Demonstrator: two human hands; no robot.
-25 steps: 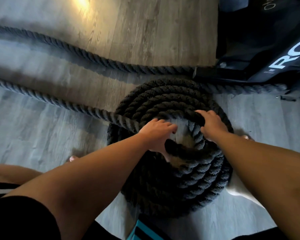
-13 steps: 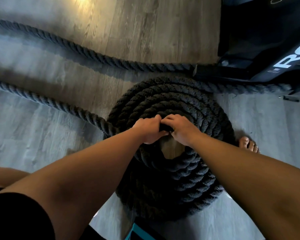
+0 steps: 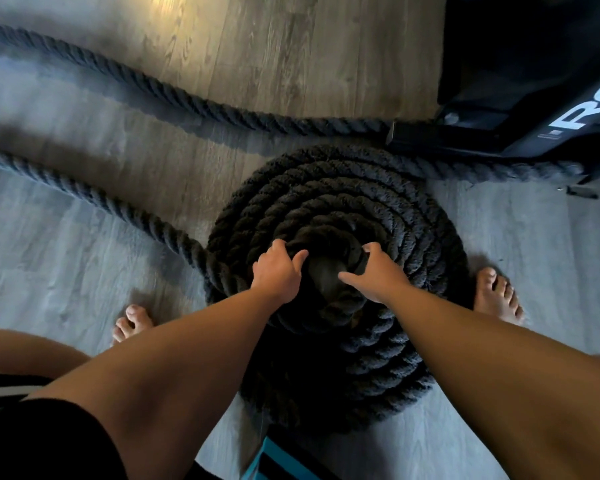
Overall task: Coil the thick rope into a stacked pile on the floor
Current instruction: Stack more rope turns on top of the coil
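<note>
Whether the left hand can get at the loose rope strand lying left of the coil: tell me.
Probably yes. The left hand grips the coil at its top; the loose strand lies on bare floor just left, nothing between. It must let go first.

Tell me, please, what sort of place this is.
Probably a gym, perhaps a home one: a thick black battle rope lies coiled on wood-look plank flooring beside black equipment with white lettering, and the person's feet are bare.
</note>
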